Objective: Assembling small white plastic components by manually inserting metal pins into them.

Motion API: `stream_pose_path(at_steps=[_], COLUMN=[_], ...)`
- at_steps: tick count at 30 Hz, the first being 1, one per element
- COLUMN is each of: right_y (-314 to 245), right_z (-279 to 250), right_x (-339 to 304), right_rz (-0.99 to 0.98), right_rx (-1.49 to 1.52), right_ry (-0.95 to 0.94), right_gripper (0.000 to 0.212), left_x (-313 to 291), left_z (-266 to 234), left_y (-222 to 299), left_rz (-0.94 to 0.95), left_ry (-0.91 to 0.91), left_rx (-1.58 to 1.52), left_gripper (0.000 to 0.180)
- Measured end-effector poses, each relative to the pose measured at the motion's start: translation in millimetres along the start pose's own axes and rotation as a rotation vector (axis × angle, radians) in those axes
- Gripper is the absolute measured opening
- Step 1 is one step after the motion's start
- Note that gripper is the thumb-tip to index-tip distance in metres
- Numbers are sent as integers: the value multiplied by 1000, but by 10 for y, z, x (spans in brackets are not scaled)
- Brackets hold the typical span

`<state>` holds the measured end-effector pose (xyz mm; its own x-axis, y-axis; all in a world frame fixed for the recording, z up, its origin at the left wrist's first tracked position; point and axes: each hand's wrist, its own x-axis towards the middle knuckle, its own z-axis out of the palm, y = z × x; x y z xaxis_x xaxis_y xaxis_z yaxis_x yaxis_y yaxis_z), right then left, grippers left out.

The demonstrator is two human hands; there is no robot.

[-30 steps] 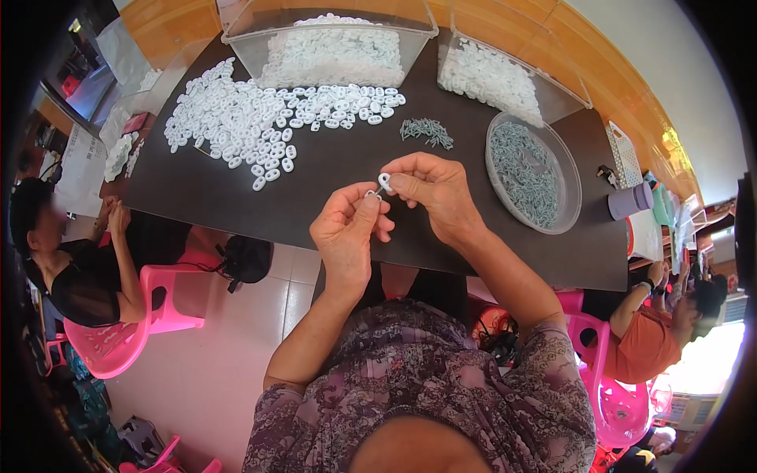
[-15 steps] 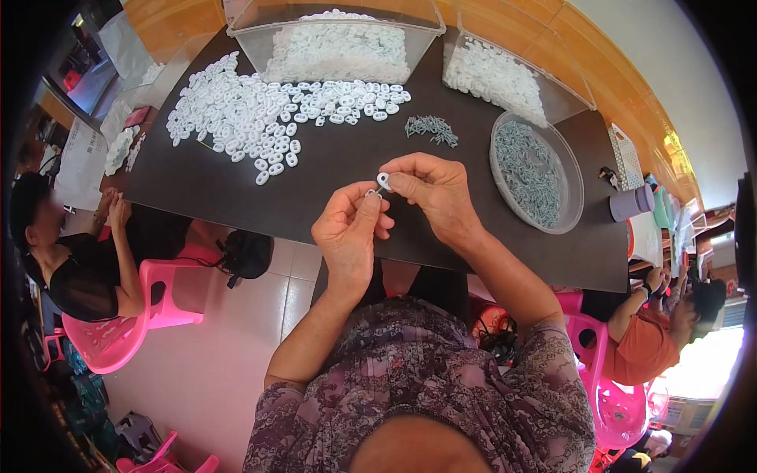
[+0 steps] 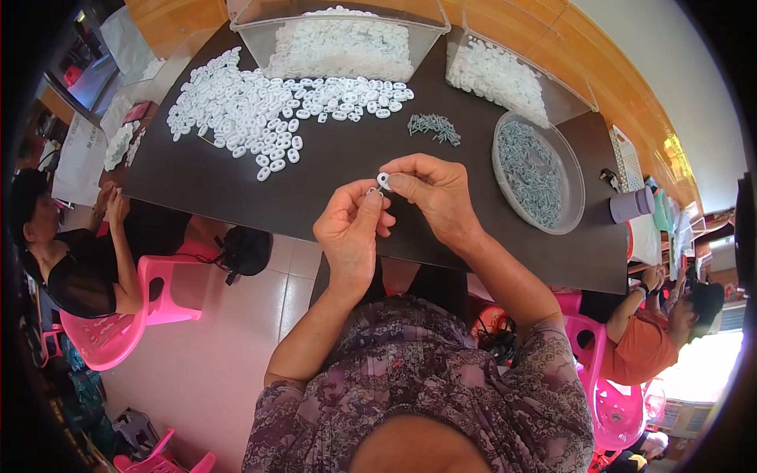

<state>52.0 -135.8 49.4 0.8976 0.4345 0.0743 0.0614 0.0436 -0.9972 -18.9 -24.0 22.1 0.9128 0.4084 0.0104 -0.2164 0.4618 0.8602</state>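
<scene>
My right hand point(image 3: 436, 197) pinches a small white oval plastic piece with a hole point(image 3: 384, 180) between thumb and forefinger, over the table's near edge. Close against it, my left hand point(image 3: 351, 225) is also closed in a pinch. A small pale piece and a bit of grey metal, perhaps a screw, show at its fingertips, mostly hidden by the thumb. Beyond my hands lie a spread heap of white two-holed oval pieces point(image 3: 236, 110) and a little pile of grey screws point(image 3: 434, 128). More screws fill a round clear tub point(image 3: 578, 193) on the right.
Two clear plastic bins, one at the back point(image 3: 430, 35) and one at back right point(image 3: 568, 91), hold white pieces on the dark table point(image 3: 347, 158). A purple cup point(image 3: 632, 204) stands at the right end. People sit on pink chairs to the left point(image 3: 146, 307) and right point(image 3: 603, 378).
Both hands keep the same pinch, fingertips together. The view has shifted very slightly; nothing on the table has visibly moved.
</scene>
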Motion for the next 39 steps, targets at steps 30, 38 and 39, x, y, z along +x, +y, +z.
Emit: stream_pose_path(at_steps=[30,38,39], right_y=[7,21,21], right_z=[44,38,41], right_x=[-114,-124,-127], right_rz=[-227,-229,-226], right_rx=[-269,-281,-273], right_ry=[74,68,70], right_gripper=[8,8,8], left_x=[-45,-57,-60], left_z=[39,39,40], left_y=[-33,-42,-41], left_rz=[34,41,37], left_ry=[-70,-72,-71], left_rx=[-14,-9,-15], left_gripper=[24,26,27])
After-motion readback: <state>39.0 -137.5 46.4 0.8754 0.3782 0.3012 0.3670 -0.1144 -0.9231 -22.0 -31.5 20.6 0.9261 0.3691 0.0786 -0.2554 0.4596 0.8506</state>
